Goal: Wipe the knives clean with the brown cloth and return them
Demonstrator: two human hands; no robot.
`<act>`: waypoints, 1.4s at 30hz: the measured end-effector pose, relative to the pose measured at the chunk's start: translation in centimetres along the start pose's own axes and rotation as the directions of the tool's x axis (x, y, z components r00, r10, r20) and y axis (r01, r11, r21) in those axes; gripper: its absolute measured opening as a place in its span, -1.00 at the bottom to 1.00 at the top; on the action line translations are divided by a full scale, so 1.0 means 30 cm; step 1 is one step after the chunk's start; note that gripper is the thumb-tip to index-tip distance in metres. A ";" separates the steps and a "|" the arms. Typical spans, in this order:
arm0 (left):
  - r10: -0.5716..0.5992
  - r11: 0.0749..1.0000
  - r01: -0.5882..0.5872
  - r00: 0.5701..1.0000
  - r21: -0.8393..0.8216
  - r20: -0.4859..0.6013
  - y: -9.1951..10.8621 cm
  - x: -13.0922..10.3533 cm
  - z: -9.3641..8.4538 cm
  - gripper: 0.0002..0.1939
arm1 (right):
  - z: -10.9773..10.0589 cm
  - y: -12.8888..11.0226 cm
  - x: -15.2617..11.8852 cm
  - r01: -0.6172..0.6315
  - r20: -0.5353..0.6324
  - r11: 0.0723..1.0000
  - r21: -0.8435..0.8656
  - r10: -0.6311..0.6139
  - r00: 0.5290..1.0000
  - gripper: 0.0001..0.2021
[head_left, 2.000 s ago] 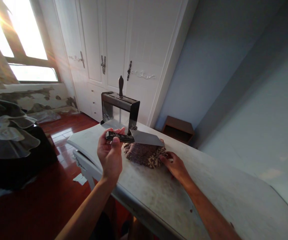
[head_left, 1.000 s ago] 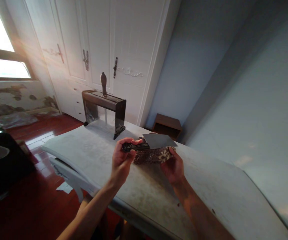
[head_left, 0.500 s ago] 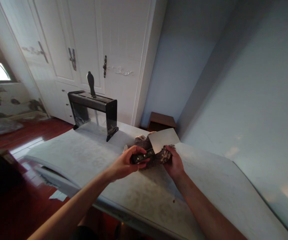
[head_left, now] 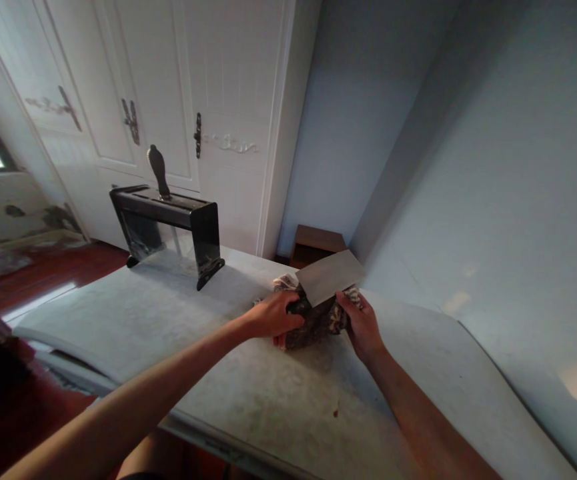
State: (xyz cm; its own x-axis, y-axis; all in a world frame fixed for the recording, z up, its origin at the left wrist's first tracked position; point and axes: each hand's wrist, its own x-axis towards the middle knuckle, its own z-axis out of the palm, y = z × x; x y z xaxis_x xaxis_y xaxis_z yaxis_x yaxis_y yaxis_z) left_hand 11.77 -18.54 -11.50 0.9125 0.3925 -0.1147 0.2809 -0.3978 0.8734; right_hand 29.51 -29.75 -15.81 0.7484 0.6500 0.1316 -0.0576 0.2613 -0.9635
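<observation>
My left hand (head_left: pixel 272 315) is wrapped round the dark handle of a cleaver (head_left: pixel 331 276), whose broad grey blade tilts up and to the right. My right hand (head_left: pixel 363 325) grips a bunched, brown and white patterned cloth (head_left: pixel 339 319) at the lower right edge of the blade, thumb against the metal. More of the cloth hangs below the blade and bulges out behind my left hand, with a reddish edge low on the left. The fingers of my right hand are partly hidden behind the cloth.
On the pale tabletop (head_left: pixel 238 400), a black frame (head_left: pixel 165 207) with an upright handle stands at the back left. A small dark crumb (head_left: pixel 335 413) lies nearer me. Behind the table are a white wardrobe (head_left: pixel 233 80) and a low brown cabinet (head_left: pixel 318 239). A wall rises on the right.
My left hand has turned over the cleaver's handle, covering more of it. The blade has tipped flatter and looks darker. The camera view has shifted slightly right.
</observation>
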 end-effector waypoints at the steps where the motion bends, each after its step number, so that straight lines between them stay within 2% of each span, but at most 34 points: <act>1: 0.018 0.999 -0.018 1.000 -0.050 -0.008 -0.007 0.015 0.014 -0.75 | -0.022 -0.004 0.012 0.067 -0.001 0.990 -0.122 -0.068 0.998 -0.58; 4: 0.043 0.978 -0.050 0.998 -0.203 -0.039 -0.029 0.060 0.054 -0.62 | -0.072 -0.028 0.033 0.260 0.074 0.839 -0.477 -0.257 0.964 -0.61; 6: 0.033 0.964 -0.046 0.998 -0.261 -0.052 -0.035 0.087 0.072 -0.52 | -0.089 -0.048 0.035 0.359 0.141 0.703 -0.614 -0.350 0.926 -0.67; 9: 0.045 0.974 -0.063 0.995 -0.217 -0.083 -0.028 0.117 0.082 -0.53 | -0.097 -0.061 0.031 0.432 0.162 0.569 -0.700 -0.463 0.872 -0.71; 14: 0.055 0.998 -0.062 0.981 -0.031 -0.189 -0.025 0.138 0.100 -0.59 | -0.106 -0.037 0.031 0.462 0.131 0.514 -0.722 -0.554 0.822 -0.76; 16: 0.057 0.998 -0.050 0.968 0.035 -0.243 -0.035 0.141 0.114 -0.56 | -0.106 -0.029 0.031 0.515 0.136 0.466 -0.720 -0.632 0.763 -0.79; 19: 0.154 0.981 -0.104 0.930 0.163 -0.334 -0.055 0.140 0.130 -0.55 | -0.093 -0.031 0.023 0.624 0.201 0.348 -0.699 -0.743 0.639 -0.81; 22: 0.191 0.967 -0.129 0.937 0.219 -0.292 -0.067 0.131 0.131 -0.62 | -0.072 -0.042 0.009 0.718 0.290 0.235 -0.655 -0.799 0.526 -0.76; 24: 0.179 0.966 -0.126 0.957 0.226 -0.229 -0.070 0.121 0.127 -0.66 | -0.058 -0.046 -0.002 0.750 0.320 0.204 -0.629 -0.811 0.489 -0.71; 27: 0.200 0.953 -0.146 0.961 0.267 -0.189 -0.069 0.105 0.123 -0.68 | -0.045 -0.045 -0.020 0.772 0.332 0.219 -0.597 -0.808 0.486 -0.65; 32: 0.183 0.935 -0.125 0.971 0.332 -0.152 -0.059 0.082 0.128 -0.66 | -0.030 -0.040 -0.049 0.768 0.327 0.270 -0.581 -0.786 0.524 -0.65; 35: 0.165 0.935 -0.110 0.976 0.336 -0.140 -0.051 0.075 0.131 -0.61 | -0.014 -0.038 -0.067 0.812 0.418 0.265 -0.519 -0.750 0.512 -0.62; 39: 0.200 0.947 -0.154 0.969 0.281 -0.142 -0.053 0.073 0.133 -0.55 | 0.008 -0.038 -0.083 0.870 0.557 0.240 -0.432 -0.688 0.466 -0.59; 42: 0.229 0.947 -0.184 0.962 0.264 -0.149 -0.062 0.076 0.132 -0.56 | 0.005 -0.045 -0.078 0.879 0.605 0.262 -0.399 -0.645 0.467 -0.58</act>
State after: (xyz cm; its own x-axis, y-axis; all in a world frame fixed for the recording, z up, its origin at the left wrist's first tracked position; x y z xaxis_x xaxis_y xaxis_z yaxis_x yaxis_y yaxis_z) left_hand 14.50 -20.20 -15.27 0.8978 0.4102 0.1601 0.1764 -0.6682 0.7228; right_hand 27.73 -31.51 -14.78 -0.0129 0.5661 0.8242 0.9063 0.3548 -0.2295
